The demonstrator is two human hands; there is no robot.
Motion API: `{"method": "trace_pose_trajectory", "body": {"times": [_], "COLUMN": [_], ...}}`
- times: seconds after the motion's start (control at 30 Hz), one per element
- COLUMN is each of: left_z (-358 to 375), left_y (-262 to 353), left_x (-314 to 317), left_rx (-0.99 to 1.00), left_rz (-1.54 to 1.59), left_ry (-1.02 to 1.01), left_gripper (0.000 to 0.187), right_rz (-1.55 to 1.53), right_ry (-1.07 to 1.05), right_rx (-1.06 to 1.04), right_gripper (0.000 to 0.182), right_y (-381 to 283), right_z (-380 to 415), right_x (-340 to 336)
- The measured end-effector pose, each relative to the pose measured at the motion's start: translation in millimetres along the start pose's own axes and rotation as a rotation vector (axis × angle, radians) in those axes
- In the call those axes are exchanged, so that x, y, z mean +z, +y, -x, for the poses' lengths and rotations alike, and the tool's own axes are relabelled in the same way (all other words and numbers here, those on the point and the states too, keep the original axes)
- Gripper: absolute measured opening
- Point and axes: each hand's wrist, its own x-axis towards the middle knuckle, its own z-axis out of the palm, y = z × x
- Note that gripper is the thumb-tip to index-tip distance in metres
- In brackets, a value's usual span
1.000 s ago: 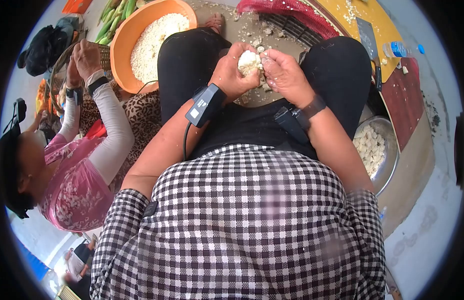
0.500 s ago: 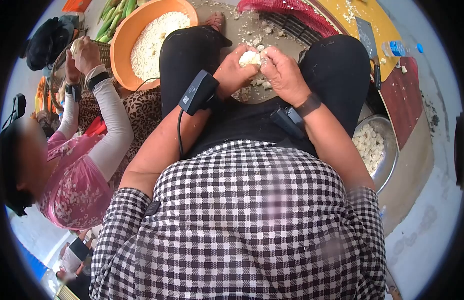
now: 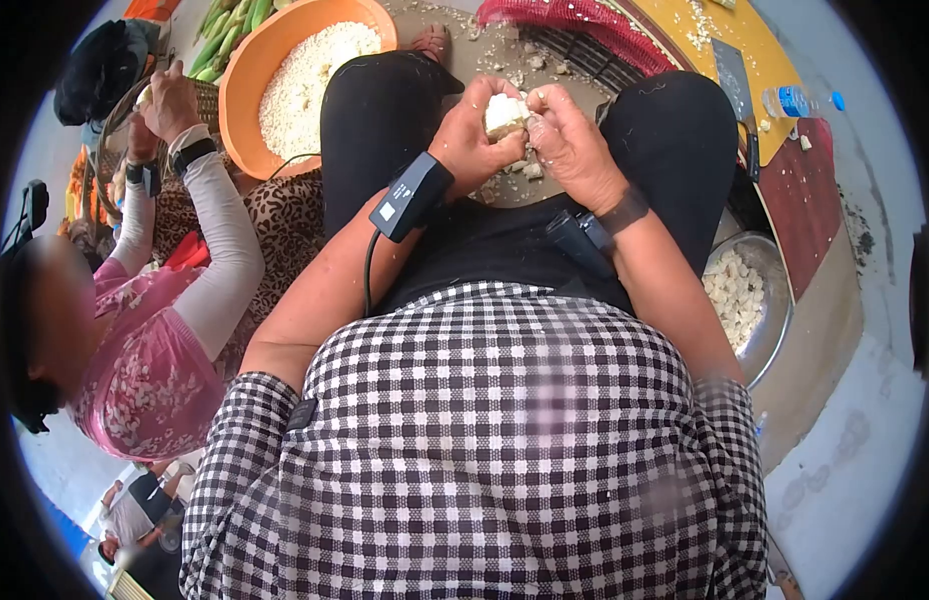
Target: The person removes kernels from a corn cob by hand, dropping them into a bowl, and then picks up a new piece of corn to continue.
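Between my knees, my left hand point(image 3: 470, 130) has its fingers wrapped round a short piece of pale corn cob point(image 3: 505, 117), covered in part by kernels. Close on its right side is my right hand point(image 3: 577, 150), with thumb and fingertips bent together and pressed against the cob's edge. What the right fingertips cover is hidden. Below the hands, pale crumbs and bits of cob point(image 3: 532, 170) lie on the floor.
An orange basin point(image 3: 237, 105) of loose kernels stands at upper left near green corn ears point(image 3: 223, 40). A co-worker point(image 3: 165, 330) sits on the left. At right are a metal bowl point(image 3: 785, 320) of cob pieces, a knife point(image 3: 733, 85) and a water bottle point(image 3: 793, 101).
My left hand and wrist have turned slightly, and the cob has tilted and shifted slightly right. My right fingers have shifted slightly at its edge. The co-worker's hands have moved a little.
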Motion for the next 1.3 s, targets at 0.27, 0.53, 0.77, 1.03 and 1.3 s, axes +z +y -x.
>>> {"method": "trace_pose_trajectory", "body": {"times": [0.27, 0.53, 0.77, 1.03, 1.3], "left_z": [2.0, 3.4, 0.8, 2.4, -0.1], "left_y": [1.9, 2.8, -7.9, -8.2, -8.8], "left_x": [2.3, 2.8, -2.6, -2.2, -1.8], "left_rx": [0.053, 0.035, -0.052, -0.038, -0.229], "left_rz": [-0.098, -0.013, 0.11, 0.079, 0.363], "left_ry": [-0.021, -0.069, -0.052, -0.08, -0.128], "left_gripper": [0.039, 0.036, 0.036, 0.038, 0.037], "right_rz": [0.257, 0.162, 0.077, 0.152, 0.175], "right_ry": [0.052, -0.013, -0.011, 0.016, 0.105], "right_rx": [-0.163, -0.121, -0.014, -0.095, -0.156], "right_gripper": [0.028, 0.024, 0.025, 0.022, 0.021], "right_y": [2.9, 12.1, -0.8, -6.3, -6.6], "right_z": [-1.3, -1.3, 1.7, -0.7, -3.3], "right_x": [4.6, 1.2, 1.1, 0.3, 3.6]}}
